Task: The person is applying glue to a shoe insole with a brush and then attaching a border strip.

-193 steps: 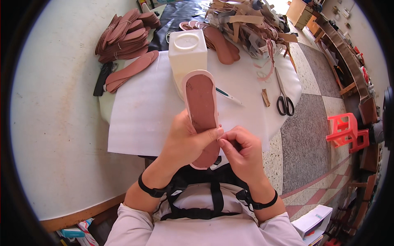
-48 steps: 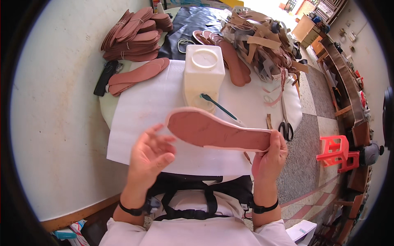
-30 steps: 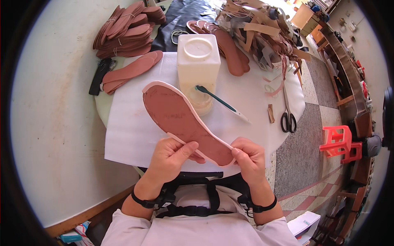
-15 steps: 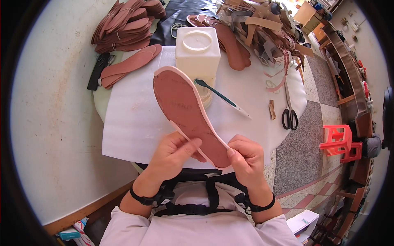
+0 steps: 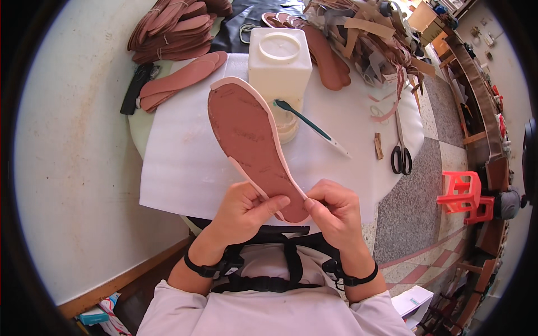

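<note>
A reddish-brown insole [image 5: 246,131] with a pale pink strip along parts of its edge is held up over the near side of the table, tilted, its narrow end toward me. My left hand [image 5: 249,208] grips its left edge near that end, thumb lying on the brown face. On the opposite edge, my right hand [image 5: 334,213] pinches the pale border between thumb and fingers. Behind the insole stands a white square plastic container [image 5: 278,67]. A dark green and white brush [image 5: 314,127] lies just right of it.
Stacked insoles [image 5: 174,31] lie at the far left, with a loose pair [image 5: 179,83] nearer. Scraps of strip [image 5: 370,33] are heaped at the far right. Black-handled scissors [image 5: 401,159] lie by the table's right edge. A red stool [image 5: 460,189] stands on the floor.
My left hand has slid along the edge toward the narrow end, closer to my right hand. The insole stands slightly more upright. The whole view has shifted a little.
</note>
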`<state>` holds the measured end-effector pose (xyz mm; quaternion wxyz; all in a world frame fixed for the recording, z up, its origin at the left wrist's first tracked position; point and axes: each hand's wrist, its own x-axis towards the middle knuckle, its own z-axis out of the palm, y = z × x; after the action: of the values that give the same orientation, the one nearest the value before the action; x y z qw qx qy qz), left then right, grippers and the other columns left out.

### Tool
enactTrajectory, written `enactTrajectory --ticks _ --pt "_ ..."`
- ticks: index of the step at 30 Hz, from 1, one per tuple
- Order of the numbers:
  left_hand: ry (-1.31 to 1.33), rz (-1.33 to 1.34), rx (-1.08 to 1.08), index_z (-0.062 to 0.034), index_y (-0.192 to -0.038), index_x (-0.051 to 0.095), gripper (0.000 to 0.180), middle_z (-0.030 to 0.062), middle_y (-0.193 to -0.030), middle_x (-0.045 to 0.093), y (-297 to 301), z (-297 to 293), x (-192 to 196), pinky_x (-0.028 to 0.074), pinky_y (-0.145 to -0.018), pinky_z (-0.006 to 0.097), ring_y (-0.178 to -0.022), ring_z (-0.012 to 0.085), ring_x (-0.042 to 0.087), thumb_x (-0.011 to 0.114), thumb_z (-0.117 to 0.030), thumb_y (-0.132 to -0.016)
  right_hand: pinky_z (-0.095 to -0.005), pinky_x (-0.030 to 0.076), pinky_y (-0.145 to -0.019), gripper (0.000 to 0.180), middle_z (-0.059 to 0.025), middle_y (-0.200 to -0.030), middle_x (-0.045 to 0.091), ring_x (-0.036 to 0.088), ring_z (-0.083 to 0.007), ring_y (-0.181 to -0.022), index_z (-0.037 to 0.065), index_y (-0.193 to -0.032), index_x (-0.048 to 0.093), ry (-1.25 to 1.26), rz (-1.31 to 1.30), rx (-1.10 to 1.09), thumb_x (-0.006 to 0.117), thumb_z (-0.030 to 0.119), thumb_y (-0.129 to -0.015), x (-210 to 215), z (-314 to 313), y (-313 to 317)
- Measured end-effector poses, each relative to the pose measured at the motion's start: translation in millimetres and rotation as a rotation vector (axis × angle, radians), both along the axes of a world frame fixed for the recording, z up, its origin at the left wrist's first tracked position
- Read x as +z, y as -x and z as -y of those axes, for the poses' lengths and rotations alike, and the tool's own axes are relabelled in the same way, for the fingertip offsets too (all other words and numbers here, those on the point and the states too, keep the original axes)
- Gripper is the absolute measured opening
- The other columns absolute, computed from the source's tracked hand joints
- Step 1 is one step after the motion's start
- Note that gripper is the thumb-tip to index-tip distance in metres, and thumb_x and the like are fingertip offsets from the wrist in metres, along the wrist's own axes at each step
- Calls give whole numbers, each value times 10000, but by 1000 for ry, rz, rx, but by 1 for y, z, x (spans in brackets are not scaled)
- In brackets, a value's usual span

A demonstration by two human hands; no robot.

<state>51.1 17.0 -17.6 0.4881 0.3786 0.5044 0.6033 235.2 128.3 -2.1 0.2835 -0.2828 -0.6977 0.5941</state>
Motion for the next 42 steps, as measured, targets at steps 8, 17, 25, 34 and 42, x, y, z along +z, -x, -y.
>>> enactTrajectory --ticks 8,17,25,34,42 --pt "-54 -58 -54 38 -1100 736 134 69 -941 765 5 -2 1 612 -699 285 -793 128 726 675 -46 -1017 -272 369 -529 61 -45 -733 613 501 -89 -608 -46 -796 697 -56 13 15 660 -26 -840 4 -4 8" --pt "-86 -212 -130 25 -1100 726 120 64 -942 758 8 -4 1 586 -695 281 -796 125 712 683 -40 -1010 -297 363 -518 77 -71 -699 569 486 -126 -579 -36 -746 654 -148 39 23 654 -9 -818 3 -6 11" --pt "-20 -5 -147 18 -1143 728 146 33 -1016 751 10 -2 -3 574 -768 272 -875 109 689 683 -35 -1014 -277 385 -544 66 -65 -743 597 503 -101 -611 -38 -815 686 -115 -7 -6 656 0 -861 6 -4 21" --pt "4 26 -147 27 -1148 716 146 71 -1083 749 7 -2 1 576 -830 290 -966 121 691 670 -41 -1028 -240 380 -545 54 -37 -784 611 502 -69 -611 -23 -874 714 -125 68 -43 680 -55 -848 2 -2 6" --pt "-20 340 105 49 -1092 695 117 85 -990 741 6 -1 -12 615 -800 312 -911 164 731 670 -47 -1030 -235 365 -540 45 -25 -772 602 485 -57 -611 -22 -836 692 -93 -19 -120 679 -64 -846 0 1 9"
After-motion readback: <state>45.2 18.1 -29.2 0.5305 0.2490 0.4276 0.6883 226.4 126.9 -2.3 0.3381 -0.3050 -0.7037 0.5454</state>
